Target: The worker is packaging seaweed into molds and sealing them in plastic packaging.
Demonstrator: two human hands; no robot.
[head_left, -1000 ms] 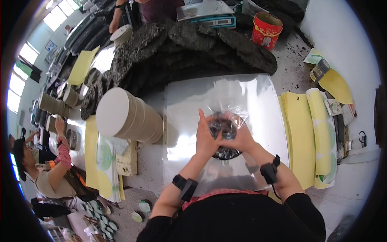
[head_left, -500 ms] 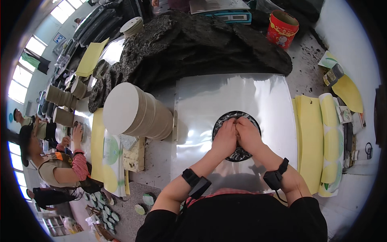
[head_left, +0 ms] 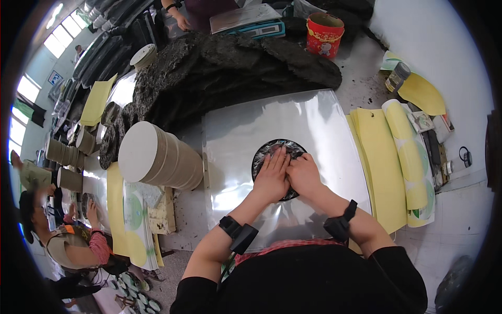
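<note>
A round black mould (head_left: pixel 256 168) with crinkled clear plastic over dark contents lies on the shiny metal sheet (head_left: pixel 227 136) in front of me. My left hand (head_left: pixel 271 180) rests on it, fingers stretched out flat and side by side, pressing the plastic. Right beside it, my right hand (head_left: pixel 305 175) has curled fingers against the plastic; whatever they may grip is hidden. A tall stack of grey discs (head_left: pixel 157 157) stands just left of the sheet.
A large black clay mound (head_left: pixel 230 68), red bucket (head_left: pixel 322 36) and teal scale (head_left: pixel 261 29) lie beyond. Yellow papers (head_left: pixel 381 167) and a jar (head_left: pixel 397 78) are on the right. A co-worker (head_left: pixel 73 246) works at the left; another person's hand (head_left: pixel 182 21) shows at the top.
My hands were cupped round the plastic, then bunched together on the mould; now my left fingers lie flat and my right hand sits slightly lower beside them. The view has shifted.
</note>
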